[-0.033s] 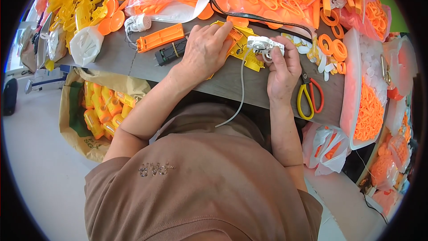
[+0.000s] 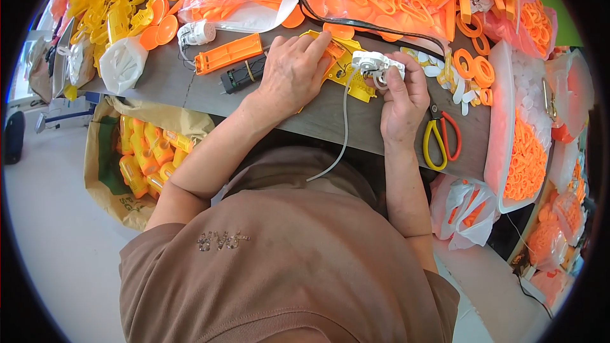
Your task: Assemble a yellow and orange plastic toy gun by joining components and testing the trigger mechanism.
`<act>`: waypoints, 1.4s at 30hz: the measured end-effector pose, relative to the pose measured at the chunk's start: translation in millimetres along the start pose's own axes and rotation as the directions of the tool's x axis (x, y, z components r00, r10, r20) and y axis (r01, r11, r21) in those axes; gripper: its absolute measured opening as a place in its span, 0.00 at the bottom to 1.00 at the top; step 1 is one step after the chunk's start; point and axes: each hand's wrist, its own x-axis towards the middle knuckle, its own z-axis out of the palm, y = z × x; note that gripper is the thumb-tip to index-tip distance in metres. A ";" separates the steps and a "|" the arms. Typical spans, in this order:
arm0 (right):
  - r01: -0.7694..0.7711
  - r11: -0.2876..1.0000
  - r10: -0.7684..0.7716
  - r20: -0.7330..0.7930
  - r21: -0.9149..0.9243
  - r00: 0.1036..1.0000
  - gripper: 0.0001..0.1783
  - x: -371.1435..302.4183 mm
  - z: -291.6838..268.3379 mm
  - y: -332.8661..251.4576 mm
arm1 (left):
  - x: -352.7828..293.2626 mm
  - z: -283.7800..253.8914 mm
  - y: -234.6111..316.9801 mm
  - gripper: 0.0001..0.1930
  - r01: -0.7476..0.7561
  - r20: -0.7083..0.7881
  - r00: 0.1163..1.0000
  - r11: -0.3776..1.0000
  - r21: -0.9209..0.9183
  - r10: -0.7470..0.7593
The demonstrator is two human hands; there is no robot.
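My right hand [image 2: 406, 98] pinches a white plastic mechanism [image 2: 375, 61] between thumb and fingers. From it a thin clear tube [image 2: 345, 121] hangs down over the table edge to my lap. Under the mechanism lies a yellow plastic shell [image 2: 362, 91] with an orange piece [image 2: 335, 51] at its left side. My left hand [image 2: 292, 71] is curled over the shell's left part and grips it; the fingertips are partly hidden. Close to that hand's left are a black battery box [image 2: 238, 78] and an orange tray-shaped part [image 2: 229, 54].
Snips [image 2: 435, 113] with red and yellow handles lie to the right. Orange and yellow parts heap along the back. A white bin [image 2: 497, 127] of orange rings stands at far right. Below the table's left side, a paper bag [image 2: 105, 171] holds yellow-orange pieces.
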 end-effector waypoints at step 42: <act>-0.284 0.940 0.307 0.105 -0.189 0.946 0.10 18.7 37.6 -36.6 | 6.4 -5.0 14.0 0.20 -0.275 -0.298 0.930 0.947 -0.168 0.217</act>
